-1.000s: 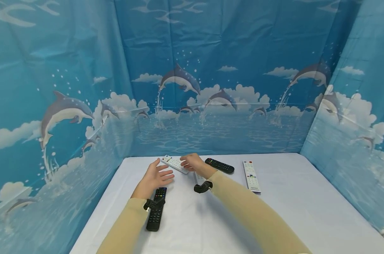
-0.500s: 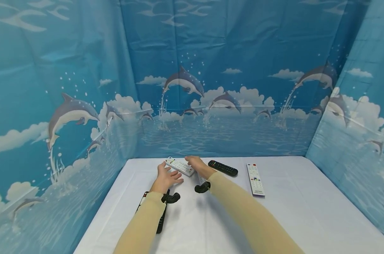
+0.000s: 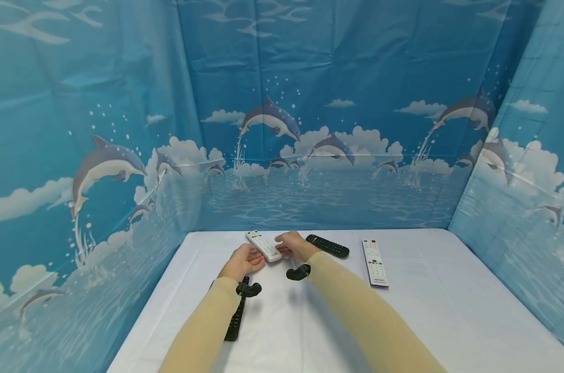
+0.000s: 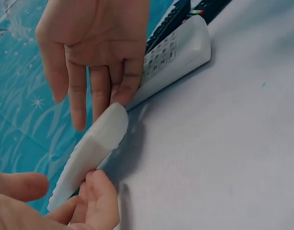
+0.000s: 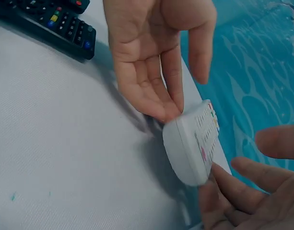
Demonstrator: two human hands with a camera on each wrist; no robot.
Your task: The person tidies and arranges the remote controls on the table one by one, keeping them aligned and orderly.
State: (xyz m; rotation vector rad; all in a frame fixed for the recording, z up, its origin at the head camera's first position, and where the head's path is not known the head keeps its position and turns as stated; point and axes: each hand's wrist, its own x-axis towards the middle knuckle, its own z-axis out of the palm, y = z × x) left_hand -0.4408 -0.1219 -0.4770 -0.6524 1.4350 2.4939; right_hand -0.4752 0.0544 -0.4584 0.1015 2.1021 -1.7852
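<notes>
White remote (image 3: 263,245) between two hands, five remotes total

Between left hand (image 3: 242,261) and right hand (image 3: 294,245): a remote (image 3: 263,245), raised off the surface (image 3: 431,311). Right of it, two more remotes (image 3: 328,245) (image 3: 374,262); under the left forearm, another (image 3: 235,318).

On the table (image 3: 426,311): five remote controls in all. Three are white remotes (image 3: 263,245) (image 3: 374,262) (image 4: 175,55), one largely hidden beneath a wrist. Two are black remotes (image 3: 327,245) (image 3: 235,318).
</notes>
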